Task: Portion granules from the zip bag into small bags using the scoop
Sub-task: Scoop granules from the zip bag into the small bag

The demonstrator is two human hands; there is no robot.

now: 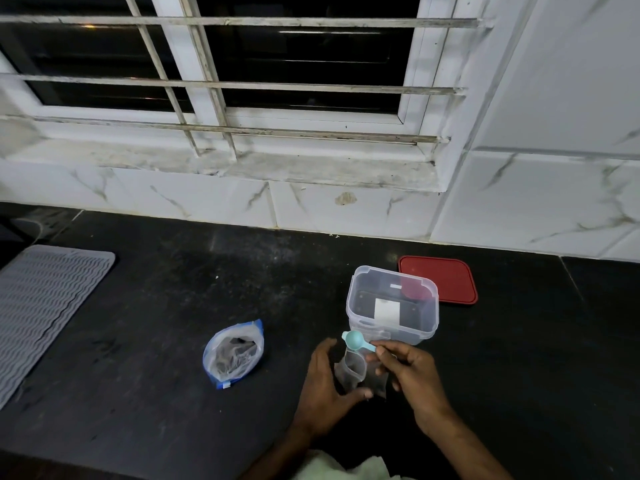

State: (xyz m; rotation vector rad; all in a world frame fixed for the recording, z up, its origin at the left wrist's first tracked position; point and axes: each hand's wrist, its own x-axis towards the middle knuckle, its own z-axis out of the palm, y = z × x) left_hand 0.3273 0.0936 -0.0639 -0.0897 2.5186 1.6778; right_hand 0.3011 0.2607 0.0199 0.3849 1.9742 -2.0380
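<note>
I logged: right hand (412, 375) pinched teal scoop (356, 342), long axis crosswise, bowl leftward; left hand (325, 386) gripped small bag (354, 372).

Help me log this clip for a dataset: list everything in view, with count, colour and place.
zip bag: one, clear with blue edge, open, on the counter left of the hands
scoop: one, light blue, above the small bag
small bag: at least one, clear, between the hands
container: one, clear, lidless, behind the hands
lid: one, red, flat behind the container
mat: one, grey, ribbed, far left
counter: one, black
window: one, white frame, barred, above
left hand: holds the small bag
right hand: pinches the scoop handle
</note>
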